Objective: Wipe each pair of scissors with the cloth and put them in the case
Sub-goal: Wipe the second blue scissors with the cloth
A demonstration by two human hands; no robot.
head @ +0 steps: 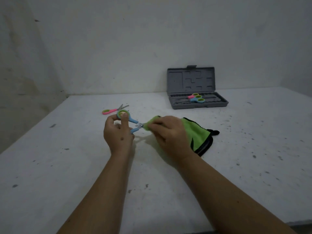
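Observation:
My left hand grips the handles of blue scissors with green-lined loops, held above the table. My right hand pinches a green cloth with black trim round the scissors' blades, which are hidden inside the fold. The rest of the cloth trails onto the table to the right. Pink scissors lie on the table just behind my left hand. An open grey case stands at the back right with a pink pair and a blue pair lying in its tray.
The white table is speckled with dark marks and meets pale walls at the back and left. The case lid stands upright against the back wall.

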